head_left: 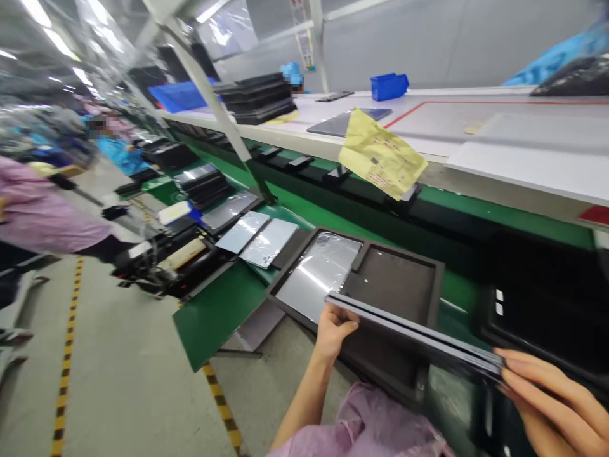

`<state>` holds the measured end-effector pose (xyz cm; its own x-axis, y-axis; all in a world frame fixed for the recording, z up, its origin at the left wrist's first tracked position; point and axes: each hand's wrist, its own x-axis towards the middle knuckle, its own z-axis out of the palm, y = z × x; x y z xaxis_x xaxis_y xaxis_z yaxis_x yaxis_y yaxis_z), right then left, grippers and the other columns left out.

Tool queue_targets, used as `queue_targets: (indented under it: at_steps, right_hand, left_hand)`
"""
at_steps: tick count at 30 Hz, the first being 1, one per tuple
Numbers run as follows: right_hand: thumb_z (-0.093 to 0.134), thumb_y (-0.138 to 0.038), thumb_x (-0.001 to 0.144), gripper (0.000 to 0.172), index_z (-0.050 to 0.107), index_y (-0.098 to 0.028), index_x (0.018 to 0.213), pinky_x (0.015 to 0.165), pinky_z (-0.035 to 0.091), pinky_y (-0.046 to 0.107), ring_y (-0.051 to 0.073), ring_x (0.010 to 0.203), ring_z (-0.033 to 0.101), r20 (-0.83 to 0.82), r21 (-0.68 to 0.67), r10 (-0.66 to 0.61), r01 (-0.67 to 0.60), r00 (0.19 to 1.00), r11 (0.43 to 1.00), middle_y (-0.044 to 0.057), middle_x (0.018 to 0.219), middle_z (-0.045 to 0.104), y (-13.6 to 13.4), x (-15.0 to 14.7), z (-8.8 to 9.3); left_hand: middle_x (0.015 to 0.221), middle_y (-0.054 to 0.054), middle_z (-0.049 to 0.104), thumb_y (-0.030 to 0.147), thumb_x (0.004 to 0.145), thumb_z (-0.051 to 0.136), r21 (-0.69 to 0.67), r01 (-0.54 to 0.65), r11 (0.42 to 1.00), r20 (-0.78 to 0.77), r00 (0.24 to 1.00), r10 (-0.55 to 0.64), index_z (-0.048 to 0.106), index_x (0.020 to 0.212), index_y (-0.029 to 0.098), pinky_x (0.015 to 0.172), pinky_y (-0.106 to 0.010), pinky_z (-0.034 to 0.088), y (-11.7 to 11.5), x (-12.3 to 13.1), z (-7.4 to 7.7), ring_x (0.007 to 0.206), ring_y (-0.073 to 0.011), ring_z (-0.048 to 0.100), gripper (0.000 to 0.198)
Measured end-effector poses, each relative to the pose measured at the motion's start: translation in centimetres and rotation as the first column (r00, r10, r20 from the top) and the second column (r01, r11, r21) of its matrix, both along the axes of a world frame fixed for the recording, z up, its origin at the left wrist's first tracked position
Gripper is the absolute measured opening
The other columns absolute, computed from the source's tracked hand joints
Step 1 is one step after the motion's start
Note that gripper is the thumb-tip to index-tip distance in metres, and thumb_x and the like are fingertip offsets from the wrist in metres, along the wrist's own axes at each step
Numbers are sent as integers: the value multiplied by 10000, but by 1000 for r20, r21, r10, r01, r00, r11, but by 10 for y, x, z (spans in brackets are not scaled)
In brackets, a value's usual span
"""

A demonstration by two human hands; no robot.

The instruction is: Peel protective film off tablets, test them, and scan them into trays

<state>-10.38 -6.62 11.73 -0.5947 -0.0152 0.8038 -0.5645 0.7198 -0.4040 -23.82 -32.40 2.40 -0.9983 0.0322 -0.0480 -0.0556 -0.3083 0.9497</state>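
The thin dark panel [413, 333] looks stiff, slick and fragile, best held by its ends; the left hand [335, 330] and right hand [552, 400] grasp opposite ends, fingers curled around its edges.

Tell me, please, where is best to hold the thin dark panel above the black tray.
Grip the thin dark panel at its two short ends, coming from either side, as the left hand and right hand do: it is long, thin and flat, so the ends give a hold and leave its faces free.
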Motion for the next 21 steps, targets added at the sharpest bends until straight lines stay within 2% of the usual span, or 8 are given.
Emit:
queue_targets:
  at_steps: [3, 5, 13, 21]
  right_hand:
    - [606, 67, 779, 523, 628, -194, 1232, 680, 632, 311, 243, 943, 678, 59, 138, -28, 20, 998, 990, 97, 1045, 668, 1, 3, 7]
    - [610, 106, 748, 563, 610, -154, 1248, 728, 632, 360, 270, 996, 658, 35, 170, -1, -5, 999, 985, 119, 1042, 657, 2, 3, 7]
    - [566, 129, 749, 542, 592, -83, 1247, 791, 617, 452, 320, 1088, 608, 54, 142, 37, -44, 998, 989, 154, 1061, 630, 2, 9, -7]
    - [532, 140, 768, 561, 561, -88, 1280, 807, 596, 440, 286, 1088, 579, 105, 102, 33, -44, 994, 994, 146, 1075, 616, 0, 13, 3]
  left_hand:
    - [574, 19, 633, 264, 434, 837, -19, -16, 1000, 29, 999, 17, 552, 682, 170, 549, -247, 476, -2, -4, -10, 525, -141, 589, 389]
    - [577, 27, 620, 257, 433, 839, -24, -15, 1000, 20, 1000, 16, 540, 672, 170, 546, -237, 473, -2, -8, -14, 524, -130, 581, 393]
    - [651, 17, 625, 261, 446, 872, 0, -24, 1000, -137, 990, 24, 560, 673, 173, 605, -244, 517, 1, -14, -14, 638, -141, 610, 395]
    - [679, 11, 654, 248, 528, 856, -25, -18, 1000, -311, 950, 10, 596, 741, 184, 632, -260, 545, 0, -15, -16, 653, -143, 631, 342]
